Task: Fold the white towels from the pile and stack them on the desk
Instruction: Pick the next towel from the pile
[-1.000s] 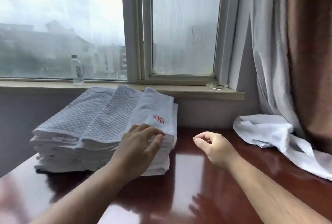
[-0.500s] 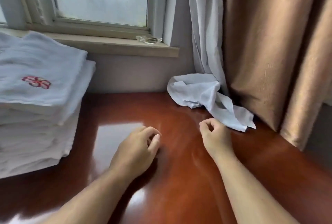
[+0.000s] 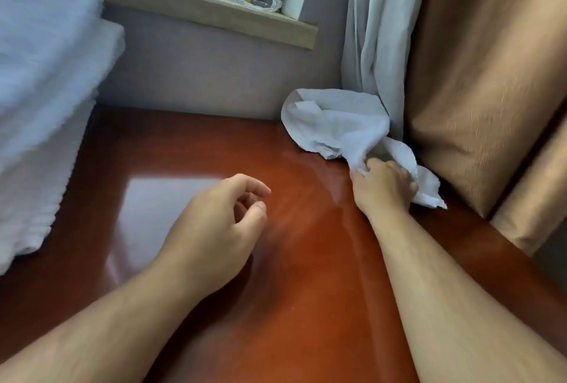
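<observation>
Fingers of the right hand (image 3: pixel 383 186) are now curling into the crumpled white towel (image 3: pixel 334 123), pinching a fold of its near edge; half a second ago that hand was hovering just short of the cloth with nothing in it, so the grasp is only now being made. Loosely curled and holding nothing, the left hand (image 3: pixel 214 223) is hanging over the bare polished desk (image 3: pixel 306 290), its fingertips apart from the thumb; a second ago it was resting on the stack of folded towels (image 3: pixel 46 91), and it is now well clear of that stack, which is sitting at the left edge of the view.

The towel itself is lying bunched at the back right of the desk, against the wall and touching the pale sheer curtain (image 3: pixel 368 29), with the tan drape (image 3: pixel 491 75) just beside it; one loose corner is trailing out past the right hand toward the desk's edge.

As a judgement, the previous towel is looking finished and a fresh one is being started; the next move is probably calling for dragging the cloth toward the open middle of the desk, where the left hand is waiting to take a second corner; the sheer curtain may be catching in the pull, since the two fabrics are pressing together.
</observation>
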{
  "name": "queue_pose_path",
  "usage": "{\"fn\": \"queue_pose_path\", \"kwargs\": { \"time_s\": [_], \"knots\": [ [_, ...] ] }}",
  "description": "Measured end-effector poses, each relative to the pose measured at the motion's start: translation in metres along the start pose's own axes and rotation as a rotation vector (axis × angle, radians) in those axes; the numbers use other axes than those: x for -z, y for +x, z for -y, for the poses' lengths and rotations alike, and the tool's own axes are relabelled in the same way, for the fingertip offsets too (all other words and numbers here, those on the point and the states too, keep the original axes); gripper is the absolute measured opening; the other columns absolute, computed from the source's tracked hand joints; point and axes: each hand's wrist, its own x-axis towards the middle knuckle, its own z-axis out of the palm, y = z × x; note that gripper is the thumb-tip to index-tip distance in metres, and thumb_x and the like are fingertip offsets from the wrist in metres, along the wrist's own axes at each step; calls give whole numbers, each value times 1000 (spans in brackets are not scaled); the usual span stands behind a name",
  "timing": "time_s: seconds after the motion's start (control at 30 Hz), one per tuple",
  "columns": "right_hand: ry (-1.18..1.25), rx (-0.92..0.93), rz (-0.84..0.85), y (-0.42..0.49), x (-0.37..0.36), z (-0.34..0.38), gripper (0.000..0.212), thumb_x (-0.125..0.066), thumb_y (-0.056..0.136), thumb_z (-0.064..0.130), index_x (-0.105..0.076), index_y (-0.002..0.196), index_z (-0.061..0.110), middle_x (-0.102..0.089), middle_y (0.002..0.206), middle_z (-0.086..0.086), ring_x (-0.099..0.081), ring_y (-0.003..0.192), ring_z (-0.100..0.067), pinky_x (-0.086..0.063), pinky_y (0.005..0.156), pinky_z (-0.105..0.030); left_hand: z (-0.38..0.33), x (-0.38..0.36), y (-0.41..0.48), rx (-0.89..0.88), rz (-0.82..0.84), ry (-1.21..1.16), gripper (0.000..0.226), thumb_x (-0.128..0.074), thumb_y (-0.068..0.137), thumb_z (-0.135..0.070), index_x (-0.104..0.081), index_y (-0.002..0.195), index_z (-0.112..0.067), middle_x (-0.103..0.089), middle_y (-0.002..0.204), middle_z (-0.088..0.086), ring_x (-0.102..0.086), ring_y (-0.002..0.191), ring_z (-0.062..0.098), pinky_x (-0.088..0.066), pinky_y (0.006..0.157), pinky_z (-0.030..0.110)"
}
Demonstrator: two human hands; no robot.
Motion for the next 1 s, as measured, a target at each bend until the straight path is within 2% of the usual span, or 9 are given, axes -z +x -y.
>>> {"fn": "queue_pose_path", "kwargs": {
  "time_s": [0.1, 0.2, 0.37, 0.43, 0.53, 0.67, 0.83, 0.9, 1.0],
  "knots": [
    [304, 279, -96, -17, 8, 15, 27, -52, 101, 35, -64, 91, 13, -63, 103, -5, -55, 105, -23, -42, 95, -39, -1, 2, 2, 17, -44, -94, 14, -57, 95, -29, -65, 100, -39, -63, 93, -26, -61, 81, 2, -42, 64, 8],
    [891, 338, 288, -48, 25, 35, 24, -53, 99, 32, -60, 82, 17, -63, 82, 7, -58, 82, -5, -49, 81, -29, -3, 9, 5, 96, -118, -293, 35, -45, 89, -34, -62, 118, -41, -65, 100, -24, -62, 83, 3, -47, 68, 12],
    [1714, 200, 996, -83, 59, 35, 60, -62, 94, 26, -45, 135, -15, -46, 140, -39, -48, 133, -48, -37, 114, -58, -6, 20, 9, 285, -206, -522, 58, -39, 83, -33, -50, 137, -49, -58, 125, -28, -55, 117, 6, -46, 106, 41],
    [1581, 97, 955, -92, 72, 28, 63, -66, 90, 31, -48, 126, -16, -54, 127, -40, -57, 119, -49, -45, 103, -58, -8, 22, 10, 283, -186, -527, 47, -42, 94, -31, -55, 136, -46, -55, 123, -37, -51, 124, 3, -41, 113, 42],
    [722, 90, 451, -96, 77, 17, 33, -64, 86, 39, -62, 87, 6, -63, 80, -3, -58, 78, -23, -44, 63, -33, -8, 20, 10, 191, -83, -397, 52, -44, 88, -5, -69, 121, -38, -54, 130, -34, -41, 128, -12, -39, 115, 41],
    [365, 158, -73, -93, 84, 8, 28, -62, 91, 35, -67, 117, 27, -64, 111, 0, -58, 105, -24, -47, 85, -35, -1, 12, 8, 72, 70, -54, 69, -44, 86, 5, -56, 137, -40, -36, 154, -20, -14, 140, -8, -19, 118, 23],
    [233, 267, 374, -103, 75, 27, 91, -47, 69, 87, -45, 141, 33, -52, 130, 16, -47, 125, -13, -41, 98, -35, 1, 13, 11, 100, -27, -115, 63, -45, 89, 2, -54, 141, -33, -44, 127, -33, -35, 129, -8, -25, 99, 1],
    [-1, 305, 342, -100, 66, 29, 74, -57, 78, 75, -48, 138, 33, -55, 129, 10, -48, 122, -19, -40, 98, -37, 2, 13, 12, 138, -59, -150, 57, -46, 94, -4, -52, 142, -34, -48, 129, -27, -45, 121, -8, -32, 94, 7],
    [280, 386, 243, -94, 66, 27, 30, -60, 96, 48, -63, 123, 35, -67, 115, 13, -56, 111, -12, -42, 90, -27, 4, 13, 13, 165, -90, -221, 50, -45, 99, -10, -51, 140, -39, -50, 135, -20, -52, 111, 1, -43, 97, 19]
  ]
}}
